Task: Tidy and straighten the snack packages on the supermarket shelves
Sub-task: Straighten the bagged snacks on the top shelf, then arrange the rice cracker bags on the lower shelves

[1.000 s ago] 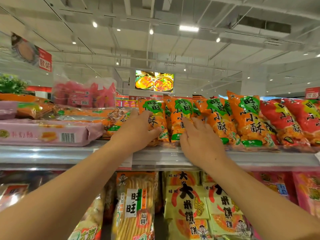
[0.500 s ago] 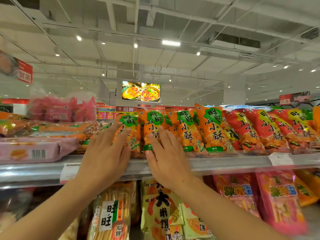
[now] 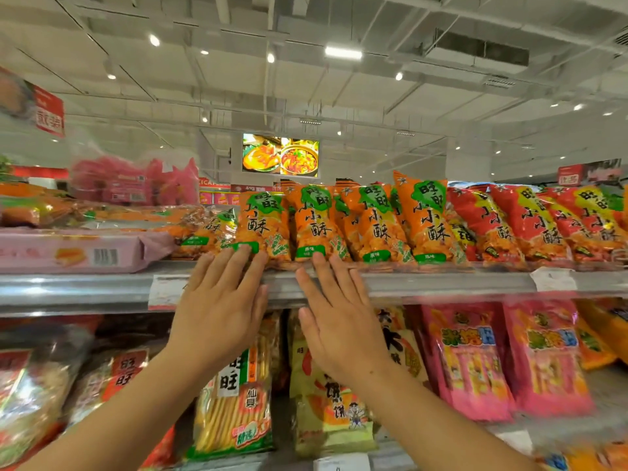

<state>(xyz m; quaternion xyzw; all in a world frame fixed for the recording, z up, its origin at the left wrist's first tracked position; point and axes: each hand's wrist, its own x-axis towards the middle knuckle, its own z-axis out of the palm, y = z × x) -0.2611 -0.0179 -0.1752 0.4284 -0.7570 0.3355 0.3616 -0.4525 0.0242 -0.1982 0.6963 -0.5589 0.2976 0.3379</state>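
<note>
Fingers of left hand (image 3: 217, 311) and right hand (image 3: 339, 321) lay straight, gripping nothing, tips touching upright orange plastic snack packets (image 3: 316, 222) on the steel shelf (image 3: 441, 283).

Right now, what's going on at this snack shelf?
A person is straightening the orange snack bags standing in a row on the top shelf. Both hands are flat with straight fingers: the left hand and right hand touch the bags' bottom edges at the shelf lip. Neither has a grip on a bag. Red bags stand to the right.
</note>
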